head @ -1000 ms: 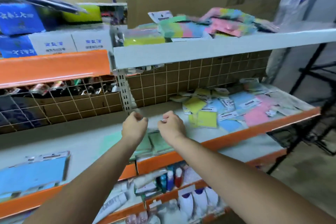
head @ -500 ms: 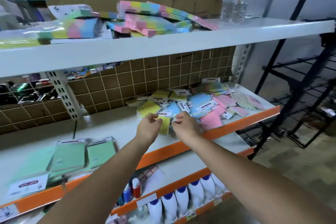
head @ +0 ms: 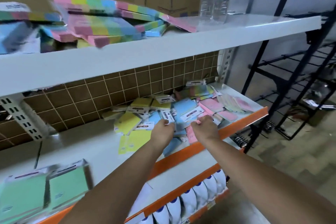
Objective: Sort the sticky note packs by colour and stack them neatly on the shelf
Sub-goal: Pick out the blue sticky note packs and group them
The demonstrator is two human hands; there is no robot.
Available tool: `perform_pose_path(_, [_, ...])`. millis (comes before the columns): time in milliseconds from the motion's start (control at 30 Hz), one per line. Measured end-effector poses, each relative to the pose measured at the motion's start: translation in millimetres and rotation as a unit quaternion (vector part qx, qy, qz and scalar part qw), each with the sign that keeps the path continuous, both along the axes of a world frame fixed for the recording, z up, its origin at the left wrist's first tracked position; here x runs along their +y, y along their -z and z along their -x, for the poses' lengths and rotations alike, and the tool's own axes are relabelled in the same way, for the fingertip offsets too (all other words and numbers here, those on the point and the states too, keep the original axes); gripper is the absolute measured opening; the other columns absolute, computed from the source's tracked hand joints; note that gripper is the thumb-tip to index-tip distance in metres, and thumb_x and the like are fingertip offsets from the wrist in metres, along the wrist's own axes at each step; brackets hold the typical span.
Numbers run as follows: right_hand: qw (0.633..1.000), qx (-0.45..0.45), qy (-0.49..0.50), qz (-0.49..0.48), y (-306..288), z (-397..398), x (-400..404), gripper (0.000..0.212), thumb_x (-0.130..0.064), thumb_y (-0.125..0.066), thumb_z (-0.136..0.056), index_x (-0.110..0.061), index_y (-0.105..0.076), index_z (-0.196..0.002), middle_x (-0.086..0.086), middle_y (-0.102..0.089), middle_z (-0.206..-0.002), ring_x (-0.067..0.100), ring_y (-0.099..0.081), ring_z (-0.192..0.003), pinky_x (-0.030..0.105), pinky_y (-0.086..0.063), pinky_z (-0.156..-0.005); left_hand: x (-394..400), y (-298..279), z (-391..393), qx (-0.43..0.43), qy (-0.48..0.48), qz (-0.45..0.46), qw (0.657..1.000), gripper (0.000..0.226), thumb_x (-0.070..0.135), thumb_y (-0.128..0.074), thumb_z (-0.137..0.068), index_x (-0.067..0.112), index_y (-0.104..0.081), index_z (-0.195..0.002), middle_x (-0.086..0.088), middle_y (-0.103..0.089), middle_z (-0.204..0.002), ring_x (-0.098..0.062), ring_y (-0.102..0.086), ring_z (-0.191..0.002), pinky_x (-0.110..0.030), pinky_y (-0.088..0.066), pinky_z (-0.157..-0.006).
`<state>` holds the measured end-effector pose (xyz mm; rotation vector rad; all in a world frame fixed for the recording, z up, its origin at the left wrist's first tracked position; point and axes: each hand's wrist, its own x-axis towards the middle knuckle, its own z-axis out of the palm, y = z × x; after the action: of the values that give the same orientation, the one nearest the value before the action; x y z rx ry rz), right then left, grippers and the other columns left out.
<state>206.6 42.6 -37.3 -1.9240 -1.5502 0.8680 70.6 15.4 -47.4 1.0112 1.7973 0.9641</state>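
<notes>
Middle shelf (head: 87, 143) carries a mixed heap of sticky note packs (head: 163, 112) at its right end. I have both hands in it: left hand (head: 162, 129) and right hand (head: 205, 127) curl onto blue packs (head: 185, 112), presumably to pull one colour. Green packs (head: 54, 187) lie sorted, well apart at left. Yellow packs (head: 127, 122) and pink packs (head: 211, 104) crowd close around.

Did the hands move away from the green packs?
Yes. Both the left hand and right hand went rightward along the shelf, from above the green packs into the mixed pile.
</notes>
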Motion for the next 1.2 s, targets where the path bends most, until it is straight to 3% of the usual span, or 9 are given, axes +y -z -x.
perform_pose_path(133, [0.999,-0.009,0.029,0.013,-5,5,21,0.038,-0.021,-0.054,-0.094,0.002,-0.046,-0.123,0.021,-0.058,-0.121,0.033,-0.055,-0.114,0.031,-0.042,-0.085,34,6,0,0.009,0.018,-0.001,1.0,0.019,0.025,-0.048,-0.093,0.01,-0.054,-0.084,-0.014,-0.061,-0.087,-0.031,-0.058,-0.082,-0.034,-0.044,-0.072])
perform_pose_path(267, [0.997,-0.014,0.067,0.043,-5,13,41,0.056,-0.026,-0.053,-0.094,0.002,-0.034,-0.138,0.023,-0.054,-0.13,0.036,-0.053,-0.119,0.034,-0.043,-0.088,66,8,1,0.003,0.042,-0.003,0.999,0.029,0.021,-0.044,-0.096,0.002,-0.061,-0.11,-0.028,-0.063,-0.109,-0.042,-0.06,-0.102,-0.041,-0.049,-0.079])
perform_pose_path(400, [0.995,-0.016,0.094,0.04,0,17,57,0.055,-0.033,-0.058,-0.092,0.002,-0.04,-0.129,0.024,-0.056,-0.126,0.036,-0.056,-0.115,0.03,-0.038,-0.076,91,15,3,-0.008,0.039,0.019,0.999,0.031,0.017,-0.042,-0.095,-0.002,-0.059,-0.113,-0.028,-0.062,-0.114,-0.039,-0.059,-0.109,-0.042,-0.048,-0.088])
perform_pose_path(533, [0.992,-0.056,0.104,0.046,2,23,67,0.06,-0.043,-0.056,-0.091,-0.001,-0.039,-0.13,0.02,-0.059,-0.124,0.036,-0.057,-0.115,0.035,-0.044,-0.084,101,17,-2,-0.033,0.05,0.041,0.997,0.032,0.008,-0.041,-0.097,0.0,-0.054,-0.124,-0.025,-0.055,-0.128,-0.038,-0.051,-0.122,-0.04,-0.043,-0.098])
perform_pose_path(600, [0.989,-0.083,0.109,0.046,4,25,70,0.063,-0.047,-0.054,-0.091,0.0,-0.038,-0.131,0.02,-0.059,-0.123,0.037,-0.058,-0.113,0.036,-0.045,-0.084,98,9,-5,0.044,0.105,0.041,0.993,0.035,0.004,-0.039,-0.098,0.001,-0.048,-0.131,-0.018,-0.049,-0.136,-0.031,-0.043,-0.13,-0.032,-0.035,-0.102])
perform_pose_path(733, [0.985,-0.129,0.102,0.051,8,27,80,0.061,-0.055,-0.051,-0.09,-0.005,-0.051,-0.125,0.015,-0.063,-0.118,0.033,-0.061,-0.108,0.034,-0.046,-0.079,100,18,-3,-0.036,0.051,0.053,0.997,0.024,0.014,-0.042,-0.094,0.011,-0.059,-0.11,-0.021,-0.063,-0.116,-0.033,-0.06,-0.096,-0.034,-0.043,-0.075])
perform_pose_path(933, [0.983,-0.158,0.084,0.031,4,28,88,0.053,-0.053,-0.052,-0.091,-0.008,-0.058,-0.118,0.014,-0.066,-0.116,0.032,-0.061,-0.109,0.032,-0.045,-0.079,99,16,-5,-0.09,0.037,0.048,0.994,0.017,0.02,-0.044,-0.088,0.015,-0.061,-0.088,-0.006,-0.062,-0.07,-0.02,-0.051,-0.055,-0.027,-0.039,-0.058])
perform_pose_path(1100, [0.989,-0.11,0.086,0.041,1,30,94,0.061,-0.057,-0.052,-0.09,-0.009,-0.05,-0.128,0.015,-0.061,-0.124,0.035,-0.056,-0.116,0.037,-0.045,-0.087,109,27,-8,-0.053,0.046,0.046,0.997,0.028,0.03,-0.048,-0.077,0.014,-0.064,-0.093,-0.01,-0.068,-0.086,-0.027,-0.062,-0.075,-0.042,-0.053,-0.075])
perform_pose_path(1200, [0.989,-0.116,0.085,0.047,2,35,97,0.066,-0.061,-0.049,-0.09,-0.007,-0.051,-0.127,0.016,-0.062,-0.122,0.034,-0.058,-0.114,0.035,-0.042,-0.08,107,21,-8,-0.047,0.033,0.05,0.997,0.018,0.025,-0.046,-0.079,0.014,-0.059,-0.085,-0.009,-0.06,-0.069,-0.025,-0.054,-0.062,-0.033,-0.044,-0.059])
